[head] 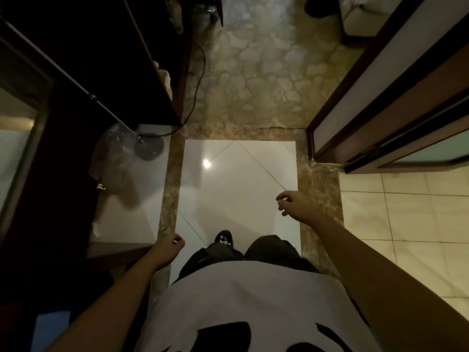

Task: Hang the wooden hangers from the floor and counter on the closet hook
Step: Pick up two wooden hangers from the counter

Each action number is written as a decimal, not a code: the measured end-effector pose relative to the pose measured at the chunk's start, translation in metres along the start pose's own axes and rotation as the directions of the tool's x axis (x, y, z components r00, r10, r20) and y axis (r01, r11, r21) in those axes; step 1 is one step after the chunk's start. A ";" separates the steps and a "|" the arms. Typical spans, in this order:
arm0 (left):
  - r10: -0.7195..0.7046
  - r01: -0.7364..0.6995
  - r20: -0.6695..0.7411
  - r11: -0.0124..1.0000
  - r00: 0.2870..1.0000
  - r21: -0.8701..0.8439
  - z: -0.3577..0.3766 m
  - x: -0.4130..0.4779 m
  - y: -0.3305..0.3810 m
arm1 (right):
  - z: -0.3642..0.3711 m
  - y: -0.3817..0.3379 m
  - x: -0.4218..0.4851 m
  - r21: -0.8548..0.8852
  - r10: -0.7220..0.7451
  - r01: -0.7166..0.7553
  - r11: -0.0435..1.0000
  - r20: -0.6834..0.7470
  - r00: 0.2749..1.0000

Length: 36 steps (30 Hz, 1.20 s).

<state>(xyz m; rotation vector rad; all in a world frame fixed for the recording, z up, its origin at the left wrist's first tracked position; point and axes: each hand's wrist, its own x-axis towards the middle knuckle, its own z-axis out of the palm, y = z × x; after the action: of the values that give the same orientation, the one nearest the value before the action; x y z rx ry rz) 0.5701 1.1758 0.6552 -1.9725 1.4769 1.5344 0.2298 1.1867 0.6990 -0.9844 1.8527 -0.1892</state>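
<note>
No wooden hanger shows in this view. My left hand point(168, 250) hangs by my left thigh with loosely curled fingers and holds nothing. Further forward, my right hand point(294, 204) hovers over the white floor tile point(238, 179), fingers relaxed and empty. The dark wooden closet point(88, 59) stands open on the left; its inside is too dark to make out a hook.
A grey round lamp base point(149, 148) with a pole and black cable point(198, 80) stands on the closet's floor beside a clear plastic bag point(114, 153). An open door and frame point(380, 97) are on the right. Patterned carpet point(266, 72) lies ahead.
</note>
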 end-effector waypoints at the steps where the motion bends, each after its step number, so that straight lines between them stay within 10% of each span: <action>1: 0.015 -0.015 -0.012 1.000 1.000 0.014 -0.012 0.007 0.010 | -0.006 -0.007 0.007 0.001 -0.002 0.002 1.000 -0.011 1.000; 18: 0.085 -0.108 0.121 0.973 0.989 0.203 -0.058 0.145 0.284 | -0.178 0.044 0.145 0.183 0.393 -0.384 0.905 -0.012 0.919; 26: 0.186 -0.191 0.086 0.980 0.979 0.058 -0.088 0.194 0.430 | -0.275 -0.014 0.245 0.083 0.303 -0.308 0.948 0.059 0.951; 36: -0.064 0.060 -0.039 0.994 0.997 -0.095 -0.205 0.274 0.409 | -0.330 -0.215 0.418 0.004 0.029 -0.030 1.000 0.130 0.991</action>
<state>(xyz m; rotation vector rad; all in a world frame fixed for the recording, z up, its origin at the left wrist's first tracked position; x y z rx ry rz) 0.3435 0.6930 0.6653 -2.0951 1.3688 1.5727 0.0005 0.6604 0.6858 -0.9429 1.7459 -0.1097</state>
